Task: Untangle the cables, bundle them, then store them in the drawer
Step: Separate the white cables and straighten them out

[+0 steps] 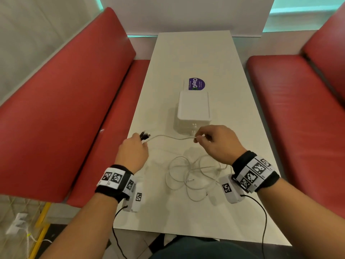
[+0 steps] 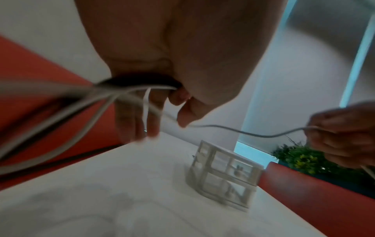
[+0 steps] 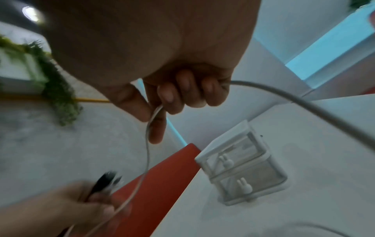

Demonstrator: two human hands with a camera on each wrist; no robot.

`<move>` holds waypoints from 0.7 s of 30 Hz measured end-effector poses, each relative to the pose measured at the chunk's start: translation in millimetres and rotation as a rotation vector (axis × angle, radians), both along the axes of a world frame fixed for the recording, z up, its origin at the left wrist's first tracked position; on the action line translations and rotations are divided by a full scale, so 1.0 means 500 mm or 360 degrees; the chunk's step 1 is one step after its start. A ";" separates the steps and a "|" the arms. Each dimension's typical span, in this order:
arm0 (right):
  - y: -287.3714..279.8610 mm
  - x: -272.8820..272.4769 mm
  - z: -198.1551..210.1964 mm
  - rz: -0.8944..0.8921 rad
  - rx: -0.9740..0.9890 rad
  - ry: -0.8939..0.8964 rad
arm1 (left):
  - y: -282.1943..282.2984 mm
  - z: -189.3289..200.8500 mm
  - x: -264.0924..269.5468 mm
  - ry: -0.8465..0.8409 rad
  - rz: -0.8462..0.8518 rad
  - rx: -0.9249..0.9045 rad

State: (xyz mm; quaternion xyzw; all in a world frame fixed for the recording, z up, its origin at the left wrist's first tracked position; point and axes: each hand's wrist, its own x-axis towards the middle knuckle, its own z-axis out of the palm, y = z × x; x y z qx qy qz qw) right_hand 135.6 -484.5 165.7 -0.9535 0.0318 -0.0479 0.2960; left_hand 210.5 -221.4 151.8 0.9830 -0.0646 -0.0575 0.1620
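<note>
Here, white table [image 1: 214, 212] between red benches [image 1: 65, 109] | left grip [image 1: 133, 152] clutching cables [image 1: 188, 176] (plug ends) | right grip [image 1: 218, 144] pinching one strand

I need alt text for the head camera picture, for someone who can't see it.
Two hands stretch a white cable over a white table: the left hand grips a bunch of cable ends, the right hand pinches the cable. Loose cable loops lie below, near a small white drawer unit.

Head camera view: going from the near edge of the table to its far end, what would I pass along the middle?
Loose white cable loops → right hand pinching a white cable → small white drawer unit → purple sticker → bare far end of the table.
</note>
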 end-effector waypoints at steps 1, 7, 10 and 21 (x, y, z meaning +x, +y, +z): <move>0.014 0.001 -0.003 0.0075 -0.0033 0.0037 | -0.009 0.000 -0.003 -0.0118 -0.0147 0.0001; 0.065 0.020 -0.024 0.0408 0.0227 0.0240 | -0.092 0.005 -0.061 0.0182 -0.0680 -0.0669; 0.053 0.019 -0.018 0.0157 0.0503 0.0075 | -0.100 0.001 -0.061 0.0280 -0.0501 -0.0951; -0.026 -0.039 -0.033 0.0099 0.0426 0.0445 | 0.045 0.023 0.027 -0.0038 -0.0073 -0.0481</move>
